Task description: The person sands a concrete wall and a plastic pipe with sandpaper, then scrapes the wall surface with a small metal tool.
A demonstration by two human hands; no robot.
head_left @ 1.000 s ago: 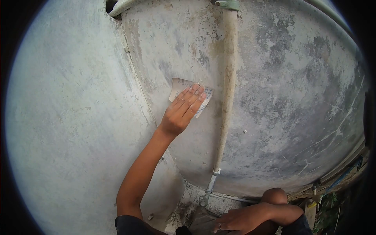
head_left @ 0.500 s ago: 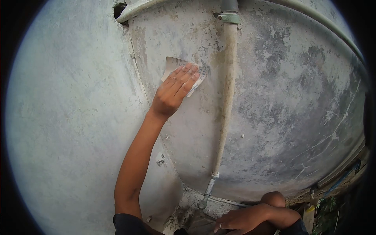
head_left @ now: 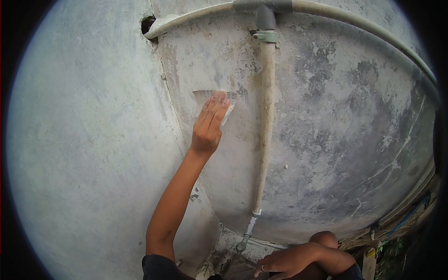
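My left hand presses a sheet of sandpaper against the grey, patchy wall. Printed lettering shows on the sheet's back, and its upper left corner curls off the surface. My fingers lie together over the sheet, to the left of a vertical pipe; the thumb is hidden. Low in the view, my right hand rests by my bent knee, with a ring on one finger. Its fingers are loosely stretched and no object shows in them.
A grey pipe tee joins the vertical pipe to a curved horizontal pipe above. A valve handle sits below the tee. There is a hole in the wall at upper left. Plants show at lower right.
My left hand and the sandpaper have slid down the wall relative to the pipe, and the wrist has straightened. The camera view has tilted up a little. My right hand stays put.
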